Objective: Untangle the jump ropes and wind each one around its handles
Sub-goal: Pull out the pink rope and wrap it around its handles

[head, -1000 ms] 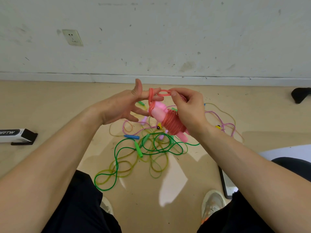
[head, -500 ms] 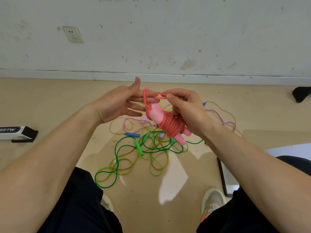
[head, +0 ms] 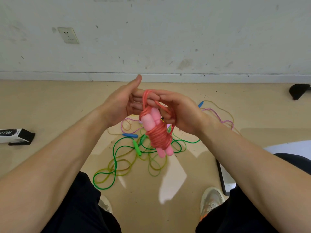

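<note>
Below right hand (head: 182, 113) grip, pink rope (head: 159, 136).

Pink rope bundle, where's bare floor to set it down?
Free: floor between the box and the green rope; the strip along the baseboard; the patch between the shoes. Crowded: beneath the pink rope bundle, where yellow rope and purple rope tangle with green.

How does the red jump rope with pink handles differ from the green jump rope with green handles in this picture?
The red jump rope with pink handles is wound tightly around its paired handles; the green jump rope with green handles sprawls in loose loops. The red one is held up by the left hand and right hand; the green one lies on the beige floor. Both are thin, glossy cords.
</note>
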A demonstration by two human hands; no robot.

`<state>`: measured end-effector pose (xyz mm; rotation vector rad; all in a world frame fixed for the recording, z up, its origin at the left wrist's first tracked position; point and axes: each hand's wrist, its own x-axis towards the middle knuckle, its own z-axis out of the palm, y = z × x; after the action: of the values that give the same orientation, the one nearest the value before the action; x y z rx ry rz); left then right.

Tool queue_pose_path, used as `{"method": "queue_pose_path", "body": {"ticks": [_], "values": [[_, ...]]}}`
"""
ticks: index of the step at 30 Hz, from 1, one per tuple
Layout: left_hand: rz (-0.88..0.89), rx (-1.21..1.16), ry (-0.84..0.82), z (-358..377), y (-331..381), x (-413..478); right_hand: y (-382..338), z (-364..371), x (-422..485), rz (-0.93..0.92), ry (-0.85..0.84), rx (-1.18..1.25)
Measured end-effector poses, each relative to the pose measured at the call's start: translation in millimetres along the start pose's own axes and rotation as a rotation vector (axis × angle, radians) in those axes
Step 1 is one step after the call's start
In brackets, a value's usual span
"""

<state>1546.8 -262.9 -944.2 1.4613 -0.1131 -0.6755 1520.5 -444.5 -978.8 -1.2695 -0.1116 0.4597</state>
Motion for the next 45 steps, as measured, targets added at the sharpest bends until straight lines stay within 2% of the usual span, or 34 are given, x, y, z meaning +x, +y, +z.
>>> {"method": "queue_pose_path", "body": {"ticks": [6, 17, 19, 22, 29, 37, 42, 45], "values": [[-0.028, 0.137, -0.084, -3.3, -3.1, -3.9, -10.0, -11.3, -4.4, 0.025, -0.11, -0.135], [-0.124, 0.228, -0.238, 3.4, -10.8, -9.6, -7.7, -19.3, -11.4, 0.191, -0.418, -0.053], [-0.139, 0.221, -0.274, 0.8, -10.5, -10.9, -9.2, -22.7, -12.8, 0.202, -0.479, -0.024], [-0.135, 0.216, -0.32, -4.8, -9.7, -11.6, -12.6, -25.1, -14.5, 0.169, -0.517, -0.105], [-0.132, 0.167, -0.282, -7.8, -13.6, -8.2, -10.2, -10.2, -16.1, -0.041, -0.285, -0.293], [-0.126, 0.103, -0.108, 5.0, -14.4, -8.3, -10.8, -9.2, -19.7, -0.154, -0.175, -0.372], [-0.122, 0.092, -0.061, 5.8, -18.0, -5.9, -10.9, -10.5, -18.7, -0.272, -0.074, -0.659], [-0.118, 0.072, -0.058, 5.0, -20.5, -5.5, -10.3, -10.8, -16.8, -0.447, -0.002, -0.898]]}}
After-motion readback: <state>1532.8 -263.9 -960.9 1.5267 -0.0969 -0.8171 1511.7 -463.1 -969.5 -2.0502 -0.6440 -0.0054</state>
